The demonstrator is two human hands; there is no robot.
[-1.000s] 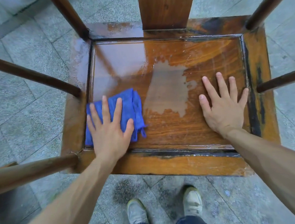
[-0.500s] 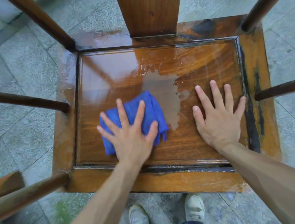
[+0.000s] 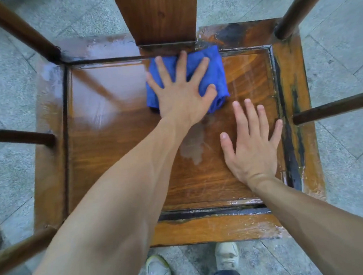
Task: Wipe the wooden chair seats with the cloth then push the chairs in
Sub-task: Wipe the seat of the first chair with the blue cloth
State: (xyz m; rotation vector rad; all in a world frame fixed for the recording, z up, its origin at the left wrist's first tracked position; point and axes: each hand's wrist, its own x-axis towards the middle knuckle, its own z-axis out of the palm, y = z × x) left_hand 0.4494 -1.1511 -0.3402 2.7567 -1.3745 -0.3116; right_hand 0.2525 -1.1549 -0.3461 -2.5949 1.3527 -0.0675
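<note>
Left hand [image 3: 183, 91] reaches across the wooden chair seat [image 3: 116, 146], forearm running diagonally, palm down and fingers splayed flat on the blue cloth [image 3: 214, 69], pressing it at the seat's far edge just below the back splat [image 3: 158, 15]; middle fingertip touches the splat base. Right hand [image 3: 250, 145] lies flat on the seat's right half, near the cloth but apart, fingers straight and slightly spread, holding nothing. Cloth is folded, soft, bunched at its near corner. Seat is a glossy rectangular panel sunk in a wider frame, grain visible, wet sheen with one dull patch [image 3: 193, 147] between the forearms; dark worn stains along the right frame rail. Round dark wooden rails flank the seat. Grey stone floor [image 3: 343, 55] around it
</note>
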